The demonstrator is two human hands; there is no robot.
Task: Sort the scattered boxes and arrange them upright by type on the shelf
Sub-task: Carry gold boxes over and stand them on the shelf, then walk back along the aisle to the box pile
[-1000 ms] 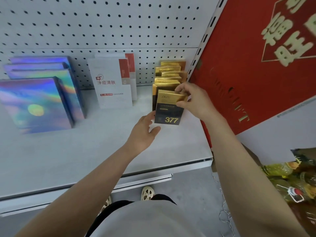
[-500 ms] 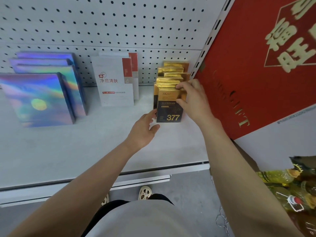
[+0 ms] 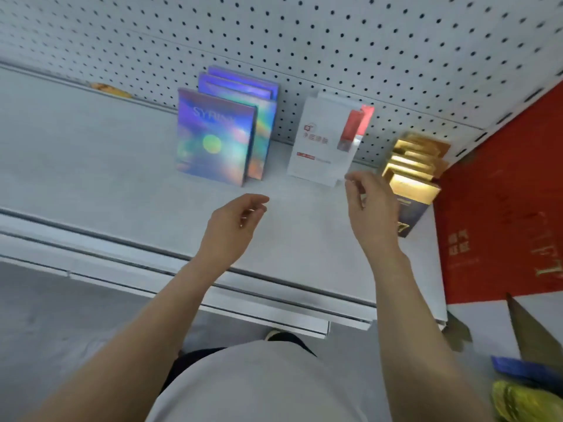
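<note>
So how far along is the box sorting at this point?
Mostly done, it seems. Three upright rows stand on the grey shelf: iridescent holographic boxes, white boxes with red stripes, gold-and-black boxes. Nothing is in hand: the left hand and right hand hover with loose fingers. No loose boxes show; an orange item at the back is unclear.

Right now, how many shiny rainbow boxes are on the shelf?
3 that I can see, all upright in one row: the front box, a second right behind it, and a third at the back by the pegboard. Another could be hidden behind them.
</note>
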